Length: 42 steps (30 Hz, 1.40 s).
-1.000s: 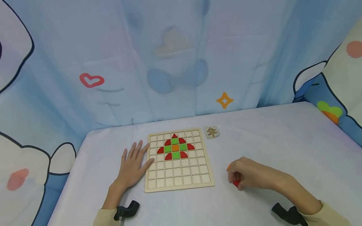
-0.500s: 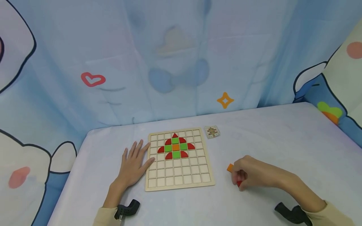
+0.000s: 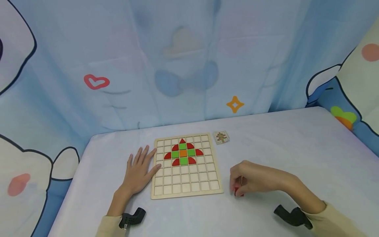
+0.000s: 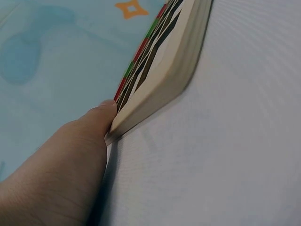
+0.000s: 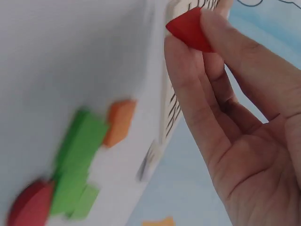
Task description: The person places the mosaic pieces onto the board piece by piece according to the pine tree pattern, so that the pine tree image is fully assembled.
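My right hand [image 3: 251,177] pinches a red block [image 5: 190,30] between thumb and fingertips, a short way right of the wooden grid board [image 3: 189,195]. In the right wrist view the block shows a pointed corner; its full outline is partly covered by the fingers. My left hand [image 3: 138,174] lies flat with spread fingers at the board's left side, the thumb resting on its edge. Set in the upper part of the board is a tree-like pattern: an orange square [image 3: 183,153] in the middle, green squares [image 3: 184,161] around it, and red rounded and pointed pieces [image 3: 199,152] outside.
Behind the right hand, the right wrist view shows loose blocks on the table: an orange one [image 5: 121,122], green ones [image 5: 80,141] and a red rounded one [image 5: 30,205]. A small pattern card [image 3: 221,137] lies beyond the board's upper right corner. A printed curtain [image 3: 189,65] hangs behind.
My right hand shifted slightly right at first, then left toward the board, carrying the red block. The orange block seen beside it earlier is now hidden in the head view. My left hand stays put.
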Available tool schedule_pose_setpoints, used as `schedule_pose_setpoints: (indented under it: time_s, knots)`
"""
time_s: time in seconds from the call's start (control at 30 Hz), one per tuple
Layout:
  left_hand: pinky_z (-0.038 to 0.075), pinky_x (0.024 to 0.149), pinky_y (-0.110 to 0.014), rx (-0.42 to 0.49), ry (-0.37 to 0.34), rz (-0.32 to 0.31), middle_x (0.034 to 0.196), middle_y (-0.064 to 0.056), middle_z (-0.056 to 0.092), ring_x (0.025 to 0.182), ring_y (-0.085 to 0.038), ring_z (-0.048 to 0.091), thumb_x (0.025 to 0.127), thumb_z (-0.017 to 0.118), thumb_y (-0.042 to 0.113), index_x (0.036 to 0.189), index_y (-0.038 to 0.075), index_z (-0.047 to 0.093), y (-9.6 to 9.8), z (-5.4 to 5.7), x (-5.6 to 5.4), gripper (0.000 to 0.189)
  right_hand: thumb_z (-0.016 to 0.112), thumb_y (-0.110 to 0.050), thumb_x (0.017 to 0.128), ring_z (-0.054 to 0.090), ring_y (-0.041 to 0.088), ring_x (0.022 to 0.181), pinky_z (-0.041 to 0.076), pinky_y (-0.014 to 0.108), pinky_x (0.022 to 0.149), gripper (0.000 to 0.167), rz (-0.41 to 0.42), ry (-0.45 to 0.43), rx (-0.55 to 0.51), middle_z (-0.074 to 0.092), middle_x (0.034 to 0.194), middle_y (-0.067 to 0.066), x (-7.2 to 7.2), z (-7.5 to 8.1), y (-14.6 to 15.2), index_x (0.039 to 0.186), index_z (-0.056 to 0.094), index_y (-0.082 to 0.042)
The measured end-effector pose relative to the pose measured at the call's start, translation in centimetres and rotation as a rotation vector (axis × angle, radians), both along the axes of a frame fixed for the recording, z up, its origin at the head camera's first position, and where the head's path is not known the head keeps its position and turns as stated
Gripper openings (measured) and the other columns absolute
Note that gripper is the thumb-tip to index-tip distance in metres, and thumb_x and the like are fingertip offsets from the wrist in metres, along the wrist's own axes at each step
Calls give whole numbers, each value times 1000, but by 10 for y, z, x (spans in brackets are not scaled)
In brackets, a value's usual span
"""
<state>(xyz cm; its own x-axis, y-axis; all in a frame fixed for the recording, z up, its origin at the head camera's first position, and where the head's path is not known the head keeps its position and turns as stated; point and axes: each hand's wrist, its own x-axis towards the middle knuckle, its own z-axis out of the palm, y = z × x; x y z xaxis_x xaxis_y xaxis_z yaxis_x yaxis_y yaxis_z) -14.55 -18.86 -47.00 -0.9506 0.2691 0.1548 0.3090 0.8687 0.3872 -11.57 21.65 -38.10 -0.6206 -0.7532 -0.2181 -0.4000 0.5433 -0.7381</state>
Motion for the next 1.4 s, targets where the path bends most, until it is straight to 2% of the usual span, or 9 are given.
schedule_pose_setpoints:
  time_s: [0.17, 0.33, 0.63, 0.77, 0.9, 1.1, 1.2, 1.4]
  knots:
    - [1, 124, -66, 10, -5, 0, 172, -17, 24, 160, -41, 12, 102, 58, 48, 163, 14, 39, -2, -3, 0, 72, 84, 0, 85, 62, 3, 79, 58, 24, 75, 22, 63, 33, -4, 70, 86, -16, -16, 0, -33, 93, 81, -20]
    - [1, 125, -66, 10, 0, 0, 172, -17, 23, 160, -40, 12, 102, 58, 49, 163, 15, 39, -1, -4, -2, 73, 85, 1, 85, 65, 2, 80, 59, 24, 77, 16, 109, 57, -62, 71, 86, -14, -27, 1, -61, 90, 82, -14]
    - [2, 124, -67, 5, 7, -4, 172, -17, 24, 160, -41, 12, 102, 57, 49, 163, 15, 39, 0, -4, -3, 72, 84, -1, 87, 63, 0, 78, 58, 23, 75, 13, 200, 59, -83, 69, 88, -11, -36, -5, -93, 91, 79, -12]
    - [2, 124, -67, 1, 10, 3, 172, -17, 24, 160, -41, 13, 102, 57, 49, 163, 14, 39, 0, -4, -3, 72, 84, -4, 88, 61, 0, 80, 58, 22, 76, 12, 189, 95, -110, 66, 88, -11, -39, -11, -100, 98, 81, -11]
    - [2, 124, -67, -6, 19, 9, 171, -17, 25, 160, -41, 13, 102, 58, 49, 163, 14, 40, -1, -5, -3, 72, 81, -6, 92, 58, 1, 81, 56, 21, 75, 20, 130, 146, -160, 63, 87, -11, -44, -15, -106, 112, 83, -8]
    - [3, 124, -67, -2, 29, 10, 171, -18, 26, 159, -42, 15, 101, 58, 49, 162, 14, 41, -2, -6, -3, 72, 78, -2, 92, 56, 4, 82, 51, 21, 72, 23, 76, 286, -262, 65, 90, -5, -55, -17, -122, 115, 81, -3]
    - [3, 123, -68, 6, 32, 6, 170, -19, 27, 159, -42, 16, 102, 58, 49, 162, 14, 41, -3, -6, -3, 71, 75, 4, 93, 60, 6, 86, 53, 20, 75, 23, 99, 331, -254, 66, 95, -1, -59, -17, -133, 115, 80, -1]
    - [2, 123, -68, 14, 19, -4, 171, -17, 25, 159, -41, 14, 102, 58, 49, 163, 15, 40, -2, -5, -3, 71, 71, 5, 96, 66, 13, 96, 54, 19, 84, 24, 133, 322, -148, 73, 103, 4, -62, -17, -154, 118, 79, 1]
